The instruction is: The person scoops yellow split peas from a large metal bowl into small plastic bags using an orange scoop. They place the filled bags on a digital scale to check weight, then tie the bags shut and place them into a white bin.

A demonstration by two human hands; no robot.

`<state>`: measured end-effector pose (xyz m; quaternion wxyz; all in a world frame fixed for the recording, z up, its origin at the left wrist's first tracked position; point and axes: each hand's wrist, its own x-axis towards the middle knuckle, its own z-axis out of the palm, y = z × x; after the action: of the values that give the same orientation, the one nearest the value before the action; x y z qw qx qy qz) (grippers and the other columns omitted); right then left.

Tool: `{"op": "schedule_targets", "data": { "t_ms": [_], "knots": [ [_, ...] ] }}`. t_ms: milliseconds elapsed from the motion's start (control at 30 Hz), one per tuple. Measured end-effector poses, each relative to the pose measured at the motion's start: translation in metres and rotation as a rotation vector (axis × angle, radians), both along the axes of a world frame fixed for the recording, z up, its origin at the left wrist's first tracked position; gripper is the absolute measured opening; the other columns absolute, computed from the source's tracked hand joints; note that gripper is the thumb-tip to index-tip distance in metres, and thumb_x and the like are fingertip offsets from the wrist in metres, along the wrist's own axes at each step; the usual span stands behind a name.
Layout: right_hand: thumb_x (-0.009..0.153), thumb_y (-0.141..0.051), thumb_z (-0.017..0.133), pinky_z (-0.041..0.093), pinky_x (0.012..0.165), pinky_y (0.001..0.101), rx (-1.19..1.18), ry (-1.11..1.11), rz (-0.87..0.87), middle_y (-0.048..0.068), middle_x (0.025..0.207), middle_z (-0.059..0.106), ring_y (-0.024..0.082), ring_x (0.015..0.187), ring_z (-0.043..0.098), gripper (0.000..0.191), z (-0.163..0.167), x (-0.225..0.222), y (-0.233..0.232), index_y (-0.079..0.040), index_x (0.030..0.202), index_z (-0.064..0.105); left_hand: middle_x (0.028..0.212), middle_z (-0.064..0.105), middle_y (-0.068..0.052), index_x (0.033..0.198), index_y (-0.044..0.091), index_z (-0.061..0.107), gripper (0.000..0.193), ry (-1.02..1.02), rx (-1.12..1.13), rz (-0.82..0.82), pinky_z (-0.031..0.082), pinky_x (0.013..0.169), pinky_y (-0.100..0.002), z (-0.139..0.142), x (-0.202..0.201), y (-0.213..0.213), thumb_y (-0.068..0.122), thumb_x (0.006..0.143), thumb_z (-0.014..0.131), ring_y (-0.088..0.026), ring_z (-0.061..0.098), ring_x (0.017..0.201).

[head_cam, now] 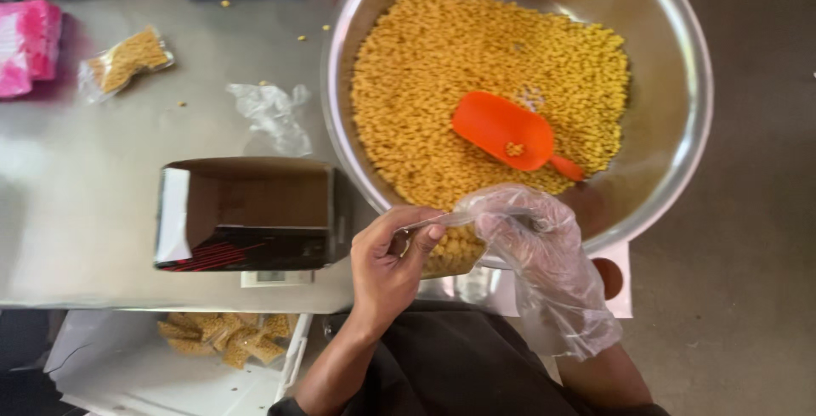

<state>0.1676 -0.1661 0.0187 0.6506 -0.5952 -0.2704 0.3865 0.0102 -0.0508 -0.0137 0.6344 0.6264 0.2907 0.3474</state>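
Two hands meet at six o'clock in my head view, both on a small clear pouch (456, 250) half full of yellow snack pieces, held just at the near rim of the big steel bowl (680, 127). My bare left hand (387, 263) pinches the pouch mouth between thumb and fingers. My right hand (531, 242), in a loose plastic glove, is closed on the pouch's other side. An orange scoop (501, 131) lies on the heaped snack inside the bowl. At nine o'clock stands a dark open box (246, 212).
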Motion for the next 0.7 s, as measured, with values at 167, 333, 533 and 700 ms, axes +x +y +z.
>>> {"op": "schedule_targets", "data": {
  "t_ms": [167,333,533,700],
  "knots": [
    [0.097,-0.003,0.073,0.055,0.084,0.0303,0.168,0.047,-0.019,0.010,0.115,0.073,0.016,0.099,0.065,0.013,-0.017,0.055,-0.035,-0.001,0.110,0.074,0.099,0.075,-0.005,0.107,-0.001,0.071,0.015,-0.059,0.069,-0.057,0.055,0.074,-0.021,-0.004,0.058,-0.039,0.010,0.097,0.074,-0.007,0.068,0.087],
    [0.099,-0.005,0.071,0.057,0.092,0.0297,0.208,-0.078,0.020,0.008,0.114,0.072,0.015,0.106,0.067,0.013,-0.031,0.087,-0.047,-0.003,0.112,0.073,0.086,0.073,-0.003,0.104,-0.001,0.072,0.015,0.033,-0.046,0.049,0.053,0.072,-0.021,-0.011,0.103,-0.061,0.012,0.098,0.075,-0.006,0.064,0.080],
    [0.096,-0.002,0.075,0.057,0.093,0.0305,0.244,0.025,0.010,0.008,0.114,0.071,0.016,0.106,0.067,0.014,-0.043,0.101,-0.053,-0.001,0.110,0.074,0.097,0.073,-0.001,0.106,-0.003,0.073,0.017,-0.066,-0.155,-0.180,0.054,0.076,-0.022,-0.013,0.116,-0.055,0.011,0.095,0.076,-0.006,0.066,0.087],
    [0.100,-0.008,0.069,0.055,0.078,0.0265,0.134,0.101,0.062,0.008,0.113,0.077,0.012,0.092,0.065,0.017,-0.045,0.112,-0.058,-0.001,0.114,0.076,0.089,0.072,-0.003,0.107,-0.003,0.075,0.016,0.033,-0.066,-0.126,0.050,0.068,-0.022,-0.011,0.117,-0.053,0.010,0.097,0.075,-0.006,0.063,0.081]
  ]
}}
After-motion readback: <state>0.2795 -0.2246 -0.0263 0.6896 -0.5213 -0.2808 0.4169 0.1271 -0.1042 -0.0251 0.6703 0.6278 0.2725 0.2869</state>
